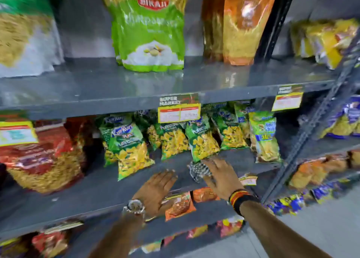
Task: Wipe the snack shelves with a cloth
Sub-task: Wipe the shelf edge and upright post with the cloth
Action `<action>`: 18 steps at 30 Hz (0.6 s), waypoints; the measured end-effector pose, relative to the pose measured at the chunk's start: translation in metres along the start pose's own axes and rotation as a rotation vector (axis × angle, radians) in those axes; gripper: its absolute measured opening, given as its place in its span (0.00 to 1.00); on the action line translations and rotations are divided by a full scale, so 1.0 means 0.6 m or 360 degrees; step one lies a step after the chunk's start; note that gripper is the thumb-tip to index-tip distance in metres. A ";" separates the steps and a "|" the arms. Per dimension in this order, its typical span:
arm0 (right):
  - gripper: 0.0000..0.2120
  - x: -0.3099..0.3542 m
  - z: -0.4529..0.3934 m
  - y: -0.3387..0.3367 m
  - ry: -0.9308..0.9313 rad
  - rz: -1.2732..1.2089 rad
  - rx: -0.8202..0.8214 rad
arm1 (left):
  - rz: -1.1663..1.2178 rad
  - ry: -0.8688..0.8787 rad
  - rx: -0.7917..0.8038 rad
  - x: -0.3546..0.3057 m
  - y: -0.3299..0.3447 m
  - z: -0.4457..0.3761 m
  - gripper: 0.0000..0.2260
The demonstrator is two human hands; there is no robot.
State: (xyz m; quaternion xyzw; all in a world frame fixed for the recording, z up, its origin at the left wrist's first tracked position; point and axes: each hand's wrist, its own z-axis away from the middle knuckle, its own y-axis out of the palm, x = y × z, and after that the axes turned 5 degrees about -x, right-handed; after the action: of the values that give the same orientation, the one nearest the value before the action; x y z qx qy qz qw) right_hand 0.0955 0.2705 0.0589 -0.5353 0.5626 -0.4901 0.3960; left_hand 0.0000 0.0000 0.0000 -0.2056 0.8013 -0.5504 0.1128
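The checkered cloth [199, 171] is pressed flat under the spread right hand [221, 176] on the middle shelf [97, 187], near the green packets [202, 140]. The left hand [155, 191] is laid spread, empty. Even pressure should be kept, packets avoided.

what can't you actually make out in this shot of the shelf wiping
- Prices on the shelf tags: head view, print too small and blurred.
- Most of the checked cloth: head view, the right hand covers it.
- Wording on the orange pouch: head view, glare and motion blur.
- Packet at far left: head view, cut off by the frame edge and smeared.
- Goods under the left hand: head view, hand and watch hide part of the lower row.
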 end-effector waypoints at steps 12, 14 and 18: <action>0.28 -0.040 -0.047 0.076 -0.0470 -0.0021 0.0143 | -0.0073 -0.0059 0.0205 0.043 0.084 0.002 0.31; 0.27 -0.060 -0.053 0.092 -0.0646 -0.0011 0.0278 | -0.0087 -0.0058 0.0185 0.043 0.086 0.003 0.31; 0.24 -0.042 -0.041 0.114 -0.0500 -0.0121 0.0130 | -0.0052 -0.0073 0.0216 0.044 0.087 0.005 0.31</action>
State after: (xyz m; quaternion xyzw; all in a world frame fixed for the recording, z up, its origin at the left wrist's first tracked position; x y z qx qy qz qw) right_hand 0.0598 0.2950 -0.0047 -0.6097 0.4528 -0.4374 0.4816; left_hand -0.0327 0.0016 -0.0483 -0.2231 0.7558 -0.6004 0.1360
